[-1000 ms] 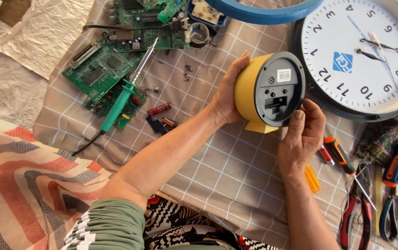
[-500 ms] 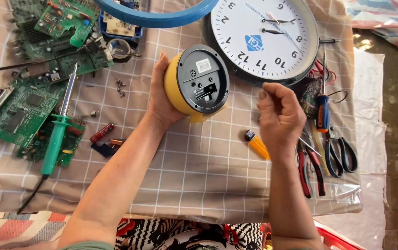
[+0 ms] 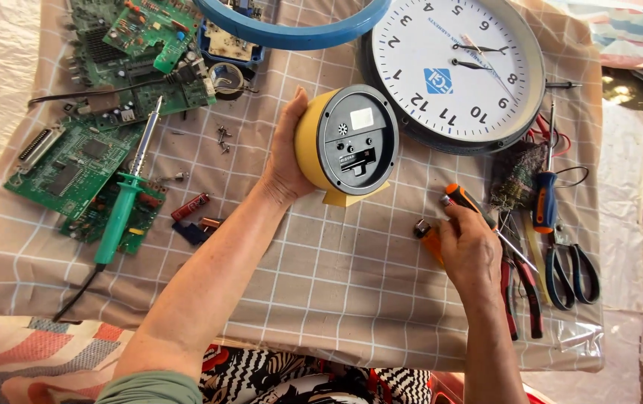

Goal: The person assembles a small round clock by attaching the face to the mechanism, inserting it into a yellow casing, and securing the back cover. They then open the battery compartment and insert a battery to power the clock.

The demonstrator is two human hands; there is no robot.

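Note:
My left hand (image 3: 284,161) grips the side of a small yellow alarm clock (image 3: 348,146), standing it on the checked cloth (image 3: 336,277) with its dark grey back facing up at me. My right hand (image 3: 471,251) is lower right of the clock, with its fingers curled over an orange-and-black screwdriver (image 3: 457,197) on the cloth. The screwdriver's handle end sticks out above my fingertips. A small orange object (image 3: 428,238) lies just left of that hand.
A large white wall clock (image 3: 456,67) and a blue ring (image 3: 291,26) lie at the back. Green circuit boards (image 3: 75,161), a green soldering iron (image 3: 121,209) and loose screws (image 3: 223,138) sit left. A blue screwdriver (image 3: 544,198), red pliers (image 3: 520,288) and scissors (image 3: 572,273) lie right.
My right hand left the back of the yellow clock and dropped to the right onto the orange-and-black screwdriver. My left hand kept its hold on the clock.

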